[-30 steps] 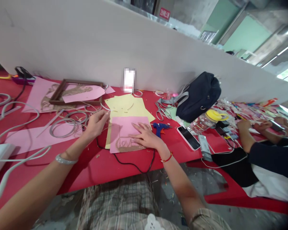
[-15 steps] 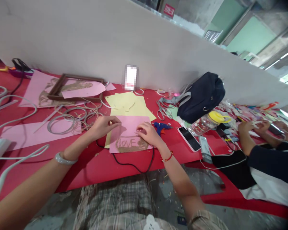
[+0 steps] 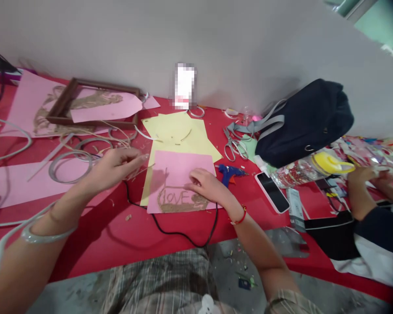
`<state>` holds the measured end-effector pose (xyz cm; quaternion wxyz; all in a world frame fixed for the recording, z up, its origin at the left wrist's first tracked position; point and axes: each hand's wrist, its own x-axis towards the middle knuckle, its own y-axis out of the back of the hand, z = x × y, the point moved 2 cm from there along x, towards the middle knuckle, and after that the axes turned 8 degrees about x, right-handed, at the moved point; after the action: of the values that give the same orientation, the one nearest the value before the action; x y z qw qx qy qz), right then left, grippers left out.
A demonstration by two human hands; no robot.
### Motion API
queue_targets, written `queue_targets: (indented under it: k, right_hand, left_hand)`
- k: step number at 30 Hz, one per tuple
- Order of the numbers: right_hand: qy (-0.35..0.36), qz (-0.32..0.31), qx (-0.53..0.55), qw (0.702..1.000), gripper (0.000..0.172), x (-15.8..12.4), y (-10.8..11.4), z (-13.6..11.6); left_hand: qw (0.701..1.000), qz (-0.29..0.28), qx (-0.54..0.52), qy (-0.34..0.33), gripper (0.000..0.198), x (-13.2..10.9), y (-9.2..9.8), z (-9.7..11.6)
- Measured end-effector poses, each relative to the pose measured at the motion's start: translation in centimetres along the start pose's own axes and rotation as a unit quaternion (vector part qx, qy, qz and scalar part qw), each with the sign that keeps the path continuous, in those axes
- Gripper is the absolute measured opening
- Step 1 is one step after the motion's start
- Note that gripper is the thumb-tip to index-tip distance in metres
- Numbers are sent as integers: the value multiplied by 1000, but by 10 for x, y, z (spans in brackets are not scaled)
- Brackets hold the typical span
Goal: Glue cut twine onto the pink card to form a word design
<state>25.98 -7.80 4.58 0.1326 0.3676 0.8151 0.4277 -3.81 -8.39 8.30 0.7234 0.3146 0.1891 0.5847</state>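
Left hand (image 3: 116, 168) off the sheet, fingers pressed together, pinch unclear, just beside pink card (image 3: 183, 172); right hand (image 3: 207, 185) half-open, resting on card, just above twine LOVE lettering (image 3: 178, 201).

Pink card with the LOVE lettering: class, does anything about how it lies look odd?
Yes. The pink card lies askew on the yellow paper, its lower edge overhanging onto the red table, so the sheets are not squared up.
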Motion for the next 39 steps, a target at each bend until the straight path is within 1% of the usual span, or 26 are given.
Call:
queue_targets:
  k: [1,2,3,4,5,6,7,8,9,11,12,13,14,17,19,21,23,24,25,27,29,30,32,34,36,39]
  right_hand:
    - [-14,31,41,999,32,-1,5,1]
    - [-27,62,71,995,35,-3,10,1]
    - [-38,90,88,991,36,-4,14,1]
    - [-48,110,96,988,38,-5,18,1]
    - [-57,122,100,986,39,-6,21,1]
    - [-66,129,101,984,40,-7,22,1]
    - [-76,130,98,984,41,-7,22,2]
    - [-83,129,90,984,43,-7,21,3]
    - [-85,121,78,986,44,-7,18,4]
    - [-79,92,43,992,44,-6,11,5]
    - [-75,73,24,994,44,-5,8,5]
    - [-72,53,6,996,43,-4,4,6]
    - [-72,36,-11,997,42,-3,1,6]
    - [-79,10,-49,996,39,-2,-3,6]
    - [-81,6,-60,995,38,-3,-3,5]
    - [-76,9,-60,995,39,-3,-2,4]
    - [-67,28,-48,996,40,-3,1,4]
    - [-64,49,-39,996,40,-3,4,4]
    - [-62,75,-31,995,40,-4,8,5]
    - [-73,138,-32,987,43,-5,16,9]
    - [-104,194,-70,973,44,-8,24,15]
    - [-124,214,-100,964,43,-10,26,19]
    - [-160,236,-157,946,38,-12,28,25]
    - [-172,247,-176,937,33,-13,27,31]
    - [-157,266,-140,941,30,-12,27,34]
    - [-129,323,-24,937,23,-11,30,38]
  left_hand:
    - [998,-57,-25,-7,60,-3,3,2]
    - [989,-136,-53,-13,58,-7,5,4]
    - [969,-234,-75,-19,52,-12,7,7]
    - [939,-332,-88,-26,42,-18,8,11]
    - [905,-414,-87,-34,30,-23,8,15]
    - [884,-459,-79,-44,21,-26,6,19]
    - [881,-464,-69,-53,19,-27,1,23]
    - [896,-437,-57,-55,21,-25,-5,25]
    - [921,-384,-45,-53,27,-22,-14,27]
    - [967,-252,-7,-40,38,-13,-33,26]
    - [979,-200,18,-39,39,-10,-43,25]
    - [985,-163,47,-40,37,-7,-52,23]
    - [986,-143,75,-43,35,-5,-60,21]
    - [979,-138,143,-51,32,-4,-74,16]
    - [976,-144,158,-50,35,-5,-75,14]
    - [976,-150,145,-55,38,-4,-72,13]
    - [982,-140,116,-59,38,-3,-66,12]
    - [985,-119,106,-61,37,-1,-63,11]
    - [989,-85,104,-63,36,0,-60,8]
    - [989,5,130,-68,36,3,-54,2]
    - [978,83,175,-76,37,6,-54,-7]
    - [972,108,194,-78,39,7,-56,-12]
    - [963,121,226,-83,49,10,-64,-20]
    - [957,100,254,-95,61,15,-74,-26]
    - [952,63,278,-112,67,20,-81,-29]
    - [940,17,308,-146,67,24,-83,-28]
